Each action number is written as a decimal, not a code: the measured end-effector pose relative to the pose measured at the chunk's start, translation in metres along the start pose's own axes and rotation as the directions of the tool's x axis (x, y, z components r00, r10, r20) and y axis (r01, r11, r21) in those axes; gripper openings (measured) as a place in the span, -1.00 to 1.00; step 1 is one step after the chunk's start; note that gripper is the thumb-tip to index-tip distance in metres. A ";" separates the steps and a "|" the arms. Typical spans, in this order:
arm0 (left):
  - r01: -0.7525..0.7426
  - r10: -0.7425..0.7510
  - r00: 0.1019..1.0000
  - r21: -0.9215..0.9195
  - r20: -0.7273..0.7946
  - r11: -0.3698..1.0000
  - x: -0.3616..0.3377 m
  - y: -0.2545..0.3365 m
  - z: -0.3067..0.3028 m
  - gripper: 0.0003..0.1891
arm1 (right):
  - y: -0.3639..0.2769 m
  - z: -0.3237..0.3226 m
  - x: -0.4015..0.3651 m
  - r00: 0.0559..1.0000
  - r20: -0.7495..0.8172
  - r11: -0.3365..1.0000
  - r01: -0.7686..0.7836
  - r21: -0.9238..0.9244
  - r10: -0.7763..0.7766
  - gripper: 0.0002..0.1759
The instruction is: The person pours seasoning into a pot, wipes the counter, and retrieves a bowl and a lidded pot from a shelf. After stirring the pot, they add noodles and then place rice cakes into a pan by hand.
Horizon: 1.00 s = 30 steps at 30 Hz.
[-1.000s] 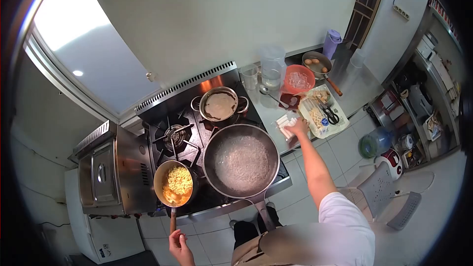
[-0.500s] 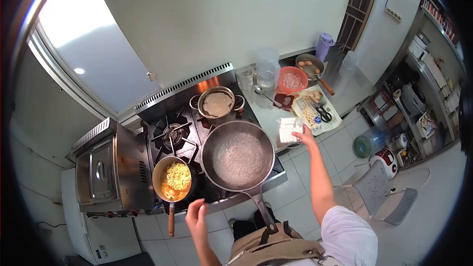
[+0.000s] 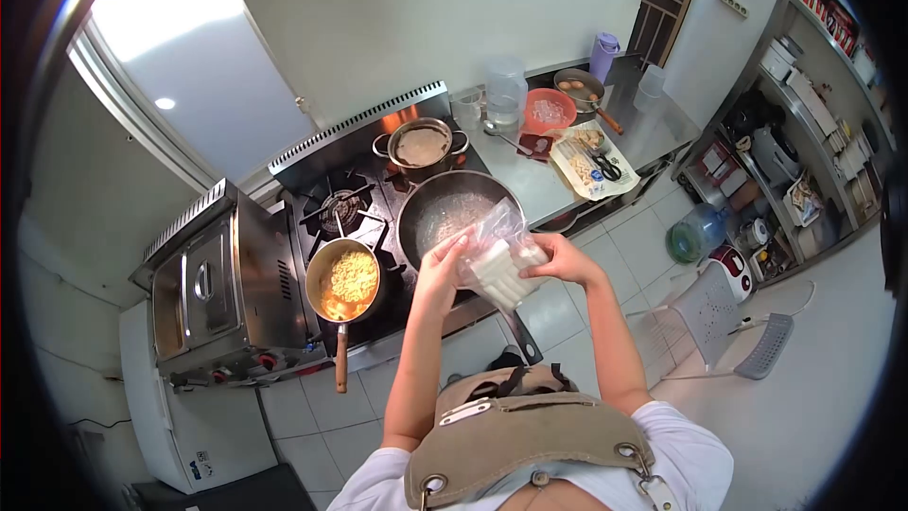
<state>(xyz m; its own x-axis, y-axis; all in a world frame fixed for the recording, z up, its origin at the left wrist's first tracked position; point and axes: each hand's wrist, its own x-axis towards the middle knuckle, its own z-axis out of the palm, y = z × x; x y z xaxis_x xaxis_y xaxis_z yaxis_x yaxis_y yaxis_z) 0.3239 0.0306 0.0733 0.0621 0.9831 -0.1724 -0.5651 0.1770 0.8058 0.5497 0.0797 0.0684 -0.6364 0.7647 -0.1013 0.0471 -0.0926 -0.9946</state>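
Note:
Both hands are on a clear plastic bag [image 3: 497,270] of white cylindrical sticks that look like rice cakes. The fingers of my left hand [image 3: 441,273] close on its left edge, while my right hand [image 3: 567,263] grips the right side. Just beneath, partly covered by the bag, a large deep frying pan [image 3: 437,201] holds bubbling clear liquid on the stove. To the left of my left hand, a wooden-handled saucepan [image 3: 348,282] contains noodles in orange broth. A two-handled pot [image 3: 422,146] with cloudy liquid stands behind the frying pan.
On the right counter are a red bowl [image 3: 550,110], a ladle [image 3: 509,137], and a printed sheet [image 3: 596,185] carrying food pieces and black scissors [image 3: 606,167]. A pan of eggs [image 3: 579,90] sits farther back. The frying pan's handle [image 3: 520,334] juts toward my body.
The bag has moved left from beside the counter to over the large pan's front edge. My left hand has come up from near the saucepan handle and taken hold of the bag.

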 end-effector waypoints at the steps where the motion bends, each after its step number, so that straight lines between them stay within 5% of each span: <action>1: -0.032 0.032 0.999 0.036 -0.003 0.999 -0.003 0.003 -0.006 -0.70 | 0.005 -0.001 -0.002 0.999 0.045 0.999 -0.013 -0.036 0.014 -0.44; 2: -0.066 0.067 0.998 0.070 -0.003 0.995 -0.004 0.006 -0.010 -0.74 | 0.015 0.001 -0.001 0.999 0.048 0.999 -0.013 -0.040 0.015 -0.44; 4: -0.124 0.130 0.989 0.085 -0.068 0.989 -0.006 0.007 -0.003 -0.79 | 0.042 0.006 0.001 0.990 -0.142 0.928 0.052 0.370 0.001 -0.38; 7: -0.312 0.359 0.930 0.337 -0.084 0.888 -0.012 0.002 0.008 -0.87 | 0.071 0.027 0.007 0.963 -0.235 0.533 0.132 0.836 0.130 -0.45; 8: -0.332 0.407 0.909 0.429 -0.094 0.840 -0.015 -0.002 0.016 -0.89 | 0.078 0.033 0.007 0.951 -0.237 0.371 0.150 0.917 0.201 -0.44; 11: -0.364 0.530 0.838 0.589 -0.131 0.722 -0.019 -0.006 0.022 -0.78 | 0.060 0.046 0.006 0.991 -0.074 0.306 0.035 0.951 0.116 -0.42; 14: -0.368 0.608 0.780 0.675 -0.150 0.639 -0.014 0.007 0.011 -0.77 | 0.067 0.032 0.016 0.988 -0.090 0.587 -0.002 0.810 0.128 -0.53; 18: -0.229 0.489 0.869 0.817 -0.072 0.529 -0.005 -0.007 -0.039 -0.78 | 0.041 0.000 0.036 0.935 -0.325 0.874 0.036 0.485 0.141 -0.69; 20: -0.155 0.416 0.902 0.814 -0.115 0.560 -0.010 -0.018 -0.062 -0.72 | 0.042 -0.016 0.055 0.916 -0.401 0.971 0.078 0.226 0.020 -0.69; 25: -0.067 0.346 0.909 0.735 -0.234 0.675 -0.033 -0.033 -0.092 -0.73 | 0.045 -0.038 0.100 0.967 -0.236 0.981 0.048 -0.188 -0.093 -0.73; 28: -0.047 0.331 0.900 0.690 -0.285 0.722 -0.037 -0.032 -0.100 -0.73 | 0.032 -0.034 0.113 0.986 -0.103 0.817 0.048 -0.575 -0.131 -0.72; 30: -0.125 0.429 0.890 0.822 -0.156 0.556 -0.024 -0.029 -0.104 -0.70 | 0.046 -0.038 0.129 0.983 0.023 0.887 0.174 -0.429 -0.181 -0.72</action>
<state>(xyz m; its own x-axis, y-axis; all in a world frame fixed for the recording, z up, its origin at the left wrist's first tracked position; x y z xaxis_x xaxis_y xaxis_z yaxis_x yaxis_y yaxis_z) 0.2536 -0.0026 -0.0049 -0.3154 0.9432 0.1044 0.3539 0.0148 0.9352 0.4987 0.1983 0.0091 -0.6517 0.7541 0.0814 0.2615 0.3240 -0.9092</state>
